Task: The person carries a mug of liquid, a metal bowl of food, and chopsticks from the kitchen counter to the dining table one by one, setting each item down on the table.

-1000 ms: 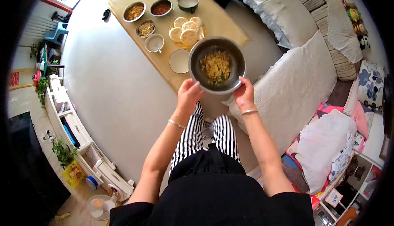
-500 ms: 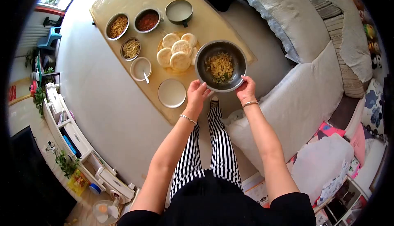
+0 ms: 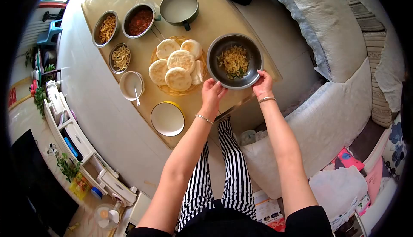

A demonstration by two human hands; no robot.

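Note:
A dark metal bowl is gripped at its near rim by both hands. Yellow scrambled-looking food with green bits lies in it. My left hand pinches the rim at the lower left, while my right hand has its fingers round the lower right side. The bowl is over the table's near right corner; whether its base touches the tabletop I cannot tell. Left of it, several round flatbreads are piled on a woven tray. Close to my left forearm stands a white bowl with a yellow rim.
On the table are a green-grey pot, a bowl of red sauce, a bowl of orange-brown strips, a smaller bowl of pale strips and a cup with a white spoon. A covered sofa stands to the right.
My view has come closer to the table. Both hands still hold the dark bowl, which has moved forward and slightly right, over the table's corner.

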